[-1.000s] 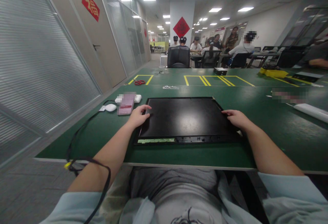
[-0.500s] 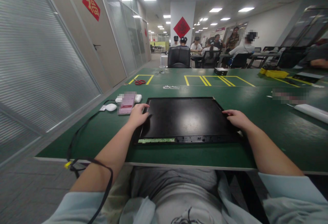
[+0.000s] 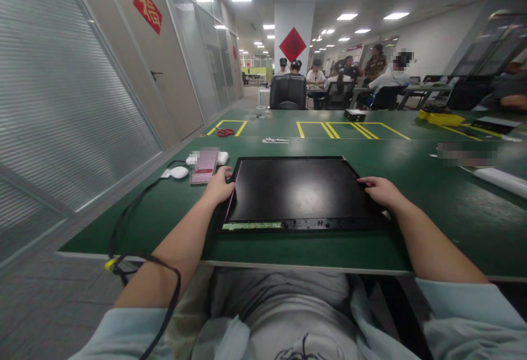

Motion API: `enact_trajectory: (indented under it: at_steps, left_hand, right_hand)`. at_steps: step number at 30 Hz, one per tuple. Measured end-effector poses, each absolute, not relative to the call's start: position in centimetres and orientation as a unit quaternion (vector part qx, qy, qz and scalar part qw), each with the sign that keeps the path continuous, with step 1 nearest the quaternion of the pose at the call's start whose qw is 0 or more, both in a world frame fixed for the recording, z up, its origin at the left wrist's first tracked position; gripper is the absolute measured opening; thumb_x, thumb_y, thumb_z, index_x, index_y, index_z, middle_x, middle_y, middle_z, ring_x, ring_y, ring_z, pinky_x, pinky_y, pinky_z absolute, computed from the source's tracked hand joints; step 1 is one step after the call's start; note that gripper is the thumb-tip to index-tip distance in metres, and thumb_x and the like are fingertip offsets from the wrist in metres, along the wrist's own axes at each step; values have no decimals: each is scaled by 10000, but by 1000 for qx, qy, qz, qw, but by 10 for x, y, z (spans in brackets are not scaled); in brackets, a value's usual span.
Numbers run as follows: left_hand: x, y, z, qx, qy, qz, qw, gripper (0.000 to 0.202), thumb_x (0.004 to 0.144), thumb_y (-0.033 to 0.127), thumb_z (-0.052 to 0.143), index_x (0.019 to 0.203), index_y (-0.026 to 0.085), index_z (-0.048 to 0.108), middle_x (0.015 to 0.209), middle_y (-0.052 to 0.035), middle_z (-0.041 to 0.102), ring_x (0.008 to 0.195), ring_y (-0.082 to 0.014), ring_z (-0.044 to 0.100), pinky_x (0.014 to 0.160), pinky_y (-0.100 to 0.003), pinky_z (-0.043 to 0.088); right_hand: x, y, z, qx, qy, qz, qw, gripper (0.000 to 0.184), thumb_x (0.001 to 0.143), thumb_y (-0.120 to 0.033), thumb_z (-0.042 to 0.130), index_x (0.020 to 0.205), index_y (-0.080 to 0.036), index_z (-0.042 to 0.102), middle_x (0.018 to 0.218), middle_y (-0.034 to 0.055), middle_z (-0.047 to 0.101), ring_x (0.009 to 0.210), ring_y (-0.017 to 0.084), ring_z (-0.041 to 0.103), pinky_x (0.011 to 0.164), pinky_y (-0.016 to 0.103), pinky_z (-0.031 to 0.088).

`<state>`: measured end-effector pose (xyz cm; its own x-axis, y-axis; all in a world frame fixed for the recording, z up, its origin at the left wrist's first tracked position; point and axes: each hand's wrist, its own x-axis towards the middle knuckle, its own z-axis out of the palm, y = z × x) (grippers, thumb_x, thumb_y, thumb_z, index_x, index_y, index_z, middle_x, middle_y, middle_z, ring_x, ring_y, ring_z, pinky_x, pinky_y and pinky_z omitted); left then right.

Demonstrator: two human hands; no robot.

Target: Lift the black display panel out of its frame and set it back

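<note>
A flat black screen panel [image 3: 296,187] lies on the green table [image 3: 432,228] in front of me, with a thin green circuit strip [image 3: 251,226] along its near edge. My left hand [image 3: 218,186] grips the panel's left edge, fingers curled round it. My right hand [image 3: 381,191] rests on the right edge, fingers bent over the rim.
Left of the panel lie a pink phone [image 3: 203,166], a white mouse [image 3: 178,172] and a black cable [image 3: 123,223]. Red scissors [image 3: 224,132] and small metal parts [image 3: 275,140] lie farther back. A white bar [image 3: 500,180] sits at right. Several people sit at far tables.
My left hand has slid off the panel's top face to its left edge and curled round it. The right hand has hardly moved.
</note>
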<state>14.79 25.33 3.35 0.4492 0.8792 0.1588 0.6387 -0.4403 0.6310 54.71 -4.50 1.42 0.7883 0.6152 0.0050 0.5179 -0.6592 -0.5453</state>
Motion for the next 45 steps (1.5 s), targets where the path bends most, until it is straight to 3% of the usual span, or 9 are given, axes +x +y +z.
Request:
enact_trajectory:
  at_steps: [14, 22, 29, 38, 45]
  left_hand:
    - [148, 251, 34, 834, 461, 221, 205, 538, 774, 102, 619, 1305, 167, 559, 1329, -152, 670, 1277, -306, 597, 1088, -434, 440]
    - [147, 253, 35, 830, 464, 217, 219, 521, 759, 109, 612, 1276, 164, 572, 1231, -137, 696, 1205, -287, 629, 1024, -404, 479]
    - [148, 254, 33, 836, 459, 205, 220, 518, 779, 85, 578, 1295, 130, 570, 1260, -159, 682, 1219, -290, 619, 1040, -410, 467]
    - [147, 256, 32, 842, 452, 210, 208, 488, 775, 95, 575, 1259, 155, 597, 1265, -155, 676, 1231, -283, 615, 1066, -406, 448]
    - [147, 260, 29, 842, 450, 217, 203, 478, 761, 95, 589, 1232, 175, 615, 1229, -141, 691, 1194, -273, 634, 1057, -403, 454]
  right_hand:
    - [542, -44, 21, -916, -335, 68, 210, 519, 760, -91, 583, 1250, -154, 741, 1175, 133, 728, 1016, 267, 691, 855, 305, 517]
    - [543, -47, 20, -911, -353, 65, 204, 616, 674, -4, 561, 1238, -174, 742, 1187, 123, 725, 1067, 267, 681, 876, 292, 509]
    - [546, -47, 21, -899, -390, 76, 187, 684, 670, 18, 521, 1325, -107, 679, 1117, 130, 721, 1005, 229, 689, 848, 240, 514]
    - [537, -42, 25, -909, -368, 53, 189, 520, 709, -64, 588, 1183, -178, 772, 1189, 105, 734, 1160, 281, 653, 988, 296, 486]
    - [535, -44, 25, -909, -276, 113, 293, 549, 635, -10, 554, 1100, -174, 797, 1021, 97, 775, 918, 245, 719, 796, 286, 542]
